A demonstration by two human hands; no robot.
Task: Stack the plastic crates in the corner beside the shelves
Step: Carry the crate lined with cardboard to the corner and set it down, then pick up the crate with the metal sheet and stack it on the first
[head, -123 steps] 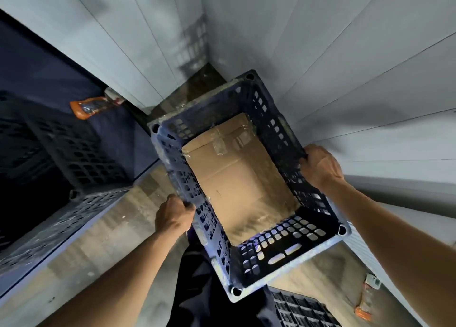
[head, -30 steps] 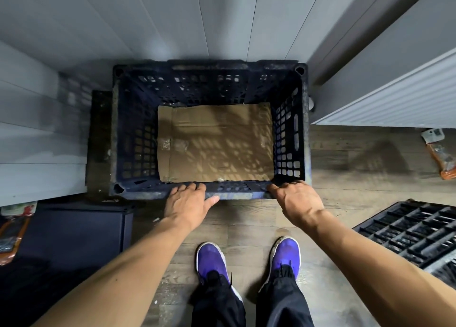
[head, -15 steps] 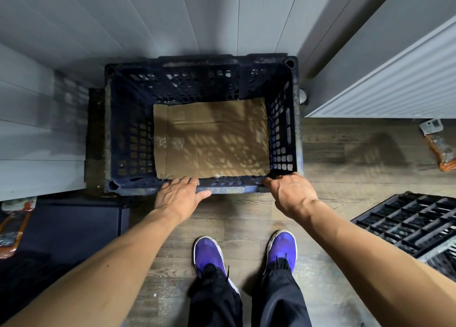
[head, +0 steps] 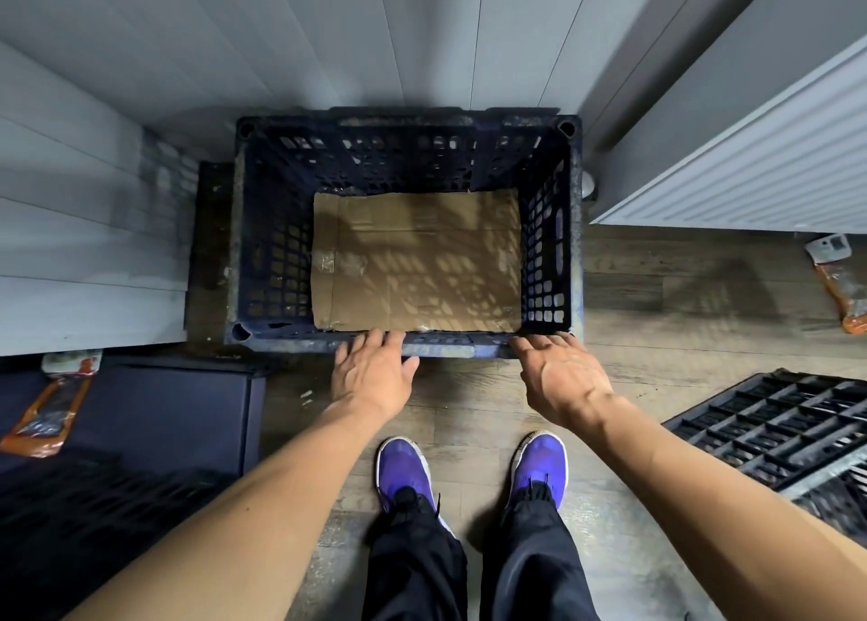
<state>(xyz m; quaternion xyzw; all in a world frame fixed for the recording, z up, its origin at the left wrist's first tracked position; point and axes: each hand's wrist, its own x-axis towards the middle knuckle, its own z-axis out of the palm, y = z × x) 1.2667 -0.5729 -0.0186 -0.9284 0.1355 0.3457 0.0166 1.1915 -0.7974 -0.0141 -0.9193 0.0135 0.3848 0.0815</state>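
Grey panelled walls corner the blue crate (head: 403,245). Left hand (head: 370,376) and right hand (head: 560,381), fingers spread, touch its near rim; rigid, probably light, best gripped just beyond the fingertips.

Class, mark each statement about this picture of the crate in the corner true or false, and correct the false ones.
1. A flat sheet of cardboard lies in the bottom of the blue crate. True.
2. The crate is tipped on its side. False: it sits upright, open top facing up.
3. The left hand and right hand are at the crate's near rim, fingers open. True.
4. The person wears red shoes. False: the shoes are purple.
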